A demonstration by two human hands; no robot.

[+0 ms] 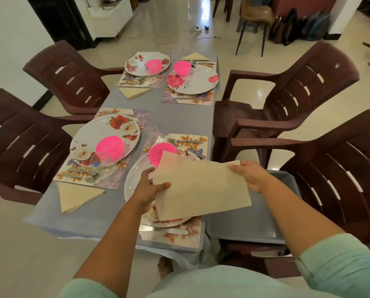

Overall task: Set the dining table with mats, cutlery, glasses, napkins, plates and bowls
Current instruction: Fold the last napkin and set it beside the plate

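Observation:
Both my hands hold a beige cloth napkin (199, 188) spread above the near right place setting. My left hand (149, 190) pinches its left edge and my right hand (249, 174) grips its upper right corner. Under it lie a white floral plate (134, 177), a pink bowl (158, 153) and a floral mat (179, 235) with a knife (169, 230). The near left setting has a plate (106, 134), a pink bowl (109, 148), a glass (99, 161), forks and a folded napkin (76, 195). Two far settings carry plates, pink bowls and folded napkins.
A grey tray (244, 222) rests on the near right chair. Dark brown plastic chairs (298, 87) stand on both sides of the grey-clothed table (179, 117). A clear glass (153, 131) stands mid-table. Forks (184, 140) lie on the near right mat.

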